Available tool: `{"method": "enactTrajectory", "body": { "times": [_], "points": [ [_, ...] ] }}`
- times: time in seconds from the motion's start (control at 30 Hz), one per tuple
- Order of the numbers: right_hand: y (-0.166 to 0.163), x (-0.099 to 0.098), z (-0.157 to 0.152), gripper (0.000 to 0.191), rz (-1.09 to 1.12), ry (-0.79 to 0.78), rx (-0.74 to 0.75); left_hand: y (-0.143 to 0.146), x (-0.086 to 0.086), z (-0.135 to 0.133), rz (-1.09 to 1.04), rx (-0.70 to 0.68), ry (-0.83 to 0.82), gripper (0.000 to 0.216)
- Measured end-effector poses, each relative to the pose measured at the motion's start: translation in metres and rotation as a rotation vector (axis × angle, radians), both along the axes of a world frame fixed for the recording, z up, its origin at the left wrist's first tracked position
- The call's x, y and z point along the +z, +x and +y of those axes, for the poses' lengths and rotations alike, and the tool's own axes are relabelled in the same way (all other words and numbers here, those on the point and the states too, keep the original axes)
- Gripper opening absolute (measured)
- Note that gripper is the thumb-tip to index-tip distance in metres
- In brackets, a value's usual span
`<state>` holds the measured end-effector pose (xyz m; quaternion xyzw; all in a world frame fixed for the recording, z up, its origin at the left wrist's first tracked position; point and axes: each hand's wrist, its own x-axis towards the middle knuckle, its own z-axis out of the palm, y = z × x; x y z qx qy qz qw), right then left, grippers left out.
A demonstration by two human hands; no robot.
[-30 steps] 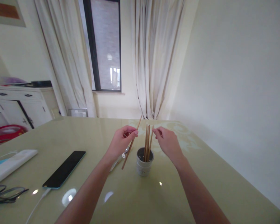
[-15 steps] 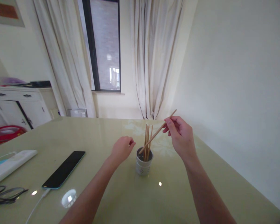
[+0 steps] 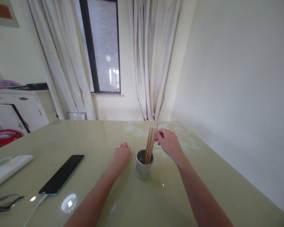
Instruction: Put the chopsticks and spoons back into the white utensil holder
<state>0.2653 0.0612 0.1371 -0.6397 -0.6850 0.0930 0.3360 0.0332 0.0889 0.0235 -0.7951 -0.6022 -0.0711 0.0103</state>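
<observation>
A small white cup (image 3: 142,170) stands on the table and holds several wooden chopsticks (image 3: 149,145), all upright and leaning slightly right. My right hand (image 3: 169,143) is just right of their tops, with thumb and fingers pinched on the upper end of one chopstick. My left hand (image 3: 121,156) lies knuckles up on the table just left of the cup, fingers curled down over a thin metal utensil (image 3: 102,174). Only the utensil's ends show, one on each side of the hand.
On the yellow-green glossy table (image 3: 203,176), a black phone (image 3: 62,174) with a white cable lies at the left. A white flat box (image 3: 7,167) and glasses (image 3: 2,201) sit at the far left edge. A wall runs along the right; curtains, a window and a white cabinet stand behind.
My right hand has lowered its chopstick into the cup among the others. My left hand put its chopstick down earlier and has now dropped onto the table over the utensil.
</observation>
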Motion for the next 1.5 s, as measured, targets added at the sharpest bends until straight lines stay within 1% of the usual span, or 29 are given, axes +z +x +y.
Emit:
{"method": "enactTrajectory", "body": {
  "times": [0.17,0.27,0.37,0.5,0.57,0.67,0.7,0.77,0.8,0.83,0.9,0.97,1.0,1.03,1.1,1.17,1.23,1.3,1.37,1.43,1.5],
  "points": [
    [0.001,0.004,-0.004,0.033,0.009,0.027,0.027,0.002,-0.004,0.000,-0.002,0.030,0.000,0.024],
    [0.001,0.006,-0.007,0.030,0.005,-0.003,0.056,0.003,-0.001,0.000,-0.026,0.023,0.013,0.025],
    [0.002,0.005,-0.007,0.028,-0.008,-0.074,0.070,0.003,0.008,0.001,-0.090,0.018,0.020,0.025],
    [0.002,-0.001,-0.005,0.035,-0.046,-0.150,0.066,0.000,0.028,-0.001,-0.211,0.065,0.010,0.024],
    [0.002,0.000,-0.006,0.039,-0.048,-0.192,0.075,-0.003,0.040,-0.002,-0.312,0.094,0.006,0.022],
    [0.002,0.007,-0.010,0.044,-0.076,-0.205,0.039,-0.008,0.059,-0.005,-0.577,0.055,0.050,0.016],
    [0.001,0.010,-0.013,0.046,-0.098,-0.169,0.003,-0.010,0.066,-0.006,-0.689,0.030,0.082,0.015],
    [-0.002,0.019,-0.020,0.046,-0.112,-0.029,-0.054,-0.012,0.082,-0.011,-0.926,-0.021,0.160,0.018],
    [-0.005,0.023,-0.024,0.044,-0.083,0.052,-0.041,-0.012,0.090,-0.015,-1.047,-0.051,0.193,0.021],
    [-0.009,0.026,-0.029,0.040,-0.027,0.121,0.011,-0.012,0.098,-0.019,-1.159,-0.084,0.218,0.025],
    [-0.020,0.030,-0.040,0.032,0.127,0.185,0.193,-0.010,0.113,-0.032,-1.343,-0.151,0.238,0.031],
    [-0.033,0.031,-0.050,0.025,0.245,0.166,0.379,-0.006,0.126,-0.047,-1.465,-0.210,0.247,0.033],
    [-0.039,0.031,-0.054,0.024,0.273,0.149,0.449,-0.004,0.131,-0.054,-1.507,-0.237,0.253,0.033],
    [-0.044,0.030,-0.057,0.022,0.284,0.136,0.502,-0.001,0.135,-0.060,-1.541,-0.263,0.256,0.031],
    [-0.052,0.029,-0.059,0.016,0.279,0.126,0.561,0.003,0.139,-0.067,-1.587,-0.311,0.247,0.030],
    [-0.052,0.029,-0.058,0.014,0.293,0.149,0.555,0.006,0.136,-0.065,-1.604,-0.326,0.214,0.032],
    [-0.044,0.030,-0.054,0.014,0.343,0.200,0.487,0.009,0.125,-0.055,-1.589,-0.306,0.178,0.038],
    [-0.032,0.031,-0.048,0.017,0.395,0.247,0.391,0.014,0.106,-0.041,-1.489,-0.281,0.128,0.041],
    [-0.019,0.031,-0.041,0.023,0.423,0.258,0.310,0.019,0.081,-0.027,-1.314,-0.272,0.046,0.037],
    [-0.008,0.030,-0.035,0.026,0.435,0.226,0.249,0.025,0.058,-0.017,-1.180,-0.291,-0.087,0.033],
    [-0.001,0.028,-0.029,0.026,0.425,0.167,0.203,0.028,0.041,-0.011,-1.125,-0.328,-0.210,0.034]
  ]
}}
